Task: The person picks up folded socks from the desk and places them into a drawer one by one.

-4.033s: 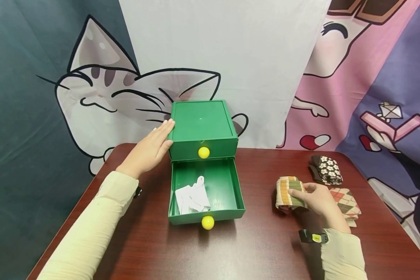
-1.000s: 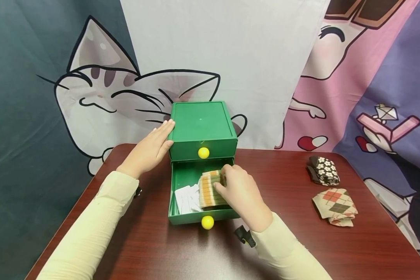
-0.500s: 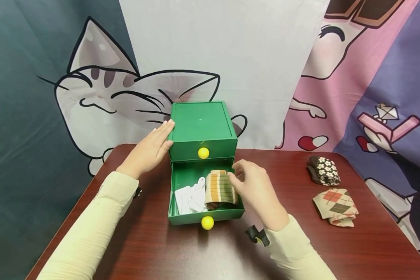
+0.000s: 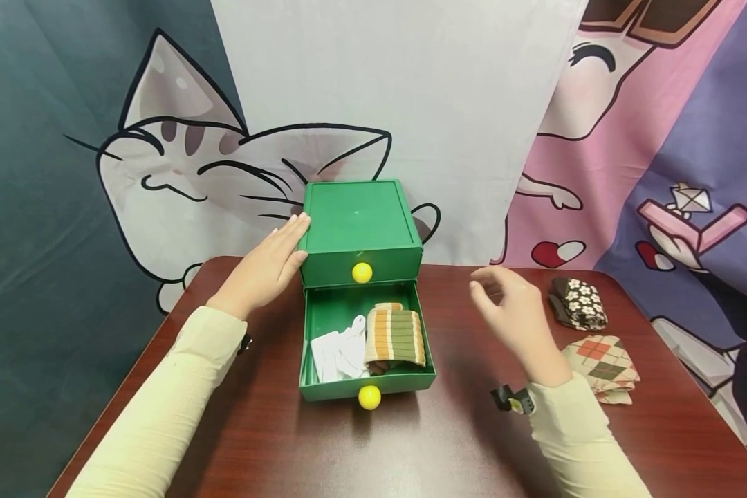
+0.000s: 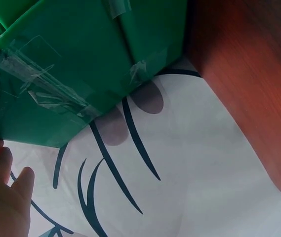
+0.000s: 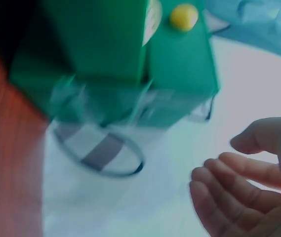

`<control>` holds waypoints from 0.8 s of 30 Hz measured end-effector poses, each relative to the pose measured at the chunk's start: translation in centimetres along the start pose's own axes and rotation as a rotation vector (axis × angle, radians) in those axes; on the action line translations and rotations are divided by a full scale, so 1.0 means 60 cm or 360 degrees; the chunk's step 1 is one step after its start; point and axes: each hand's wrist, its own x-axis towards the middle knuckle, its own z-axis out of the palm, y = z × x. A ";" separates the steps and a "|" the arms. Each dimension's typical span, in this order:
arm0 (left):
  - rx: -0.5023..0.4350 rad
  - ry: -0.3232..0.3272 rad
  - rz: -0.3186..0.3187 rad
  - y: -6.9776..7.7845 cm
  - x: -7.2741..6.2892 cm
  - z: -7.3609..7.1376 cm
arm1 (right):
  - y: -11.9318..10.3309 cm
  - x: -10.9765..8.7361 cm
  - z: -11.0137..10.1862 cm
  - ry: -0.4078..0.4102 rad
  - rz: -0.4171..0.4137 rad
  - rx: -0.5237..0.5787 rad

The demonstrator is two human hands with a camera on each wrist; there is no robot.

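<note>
My left hand [image 4: 264, 266] lies with straight fingers against the left side of a green two-drawer box [image 4: 357, 218]. In the left wrist view its fingers touch the box's taped side. The lower drawer [image 4: 324, 304] is pulled out. Inside it, folded white socks [image 4: 339, 353] sit on the left and striped green, orange and cream socks [image 4: 395, 337] on the right. My right hand [image 4: 517, 318] hangs over the table right of the drawer, fingers loosely bent and holding nothing. Right of it are folded argyle socks [image 4: 604, 366] and black floral socks [image 4: 582, 304].
The box stands near the back of a reddish-brown table [image 4: 436, 449], before a cartoon cloth backdrop [image 4: 411, 76]. Yellow ball knobs mark the upper drawer [image 4: 362, 272] and the lower drawer's front [image 4: 370, 397]. The right sleeve [image 4: 585, 436] overlaps the argyle socks' near side.
My right hand carried the striped socks from the table's right into the lower drawer, let go, and has moved back right. My left hand has stayed against the box.
</note>
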 end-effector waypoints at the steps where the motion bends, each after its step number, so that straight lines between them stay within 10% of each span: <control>1: -0.0002 0.0002 -0.0001 0.000 0.000 0.000 | 0.014 0.002 -0.003 0.0028 -0.0001 -0.0017; 12: -0.0005 -0.0001 -0.0009 0.002 -0.002 -0.002 | 0.137 -0.006 -0.031 0.0079 0.0177 -0.0119; 24: -0.0008 0.0007 0.0007 0.003 -0.001 -0.002 | 0.065 -0.057 -0.002 0.0001 0.0056 0.0236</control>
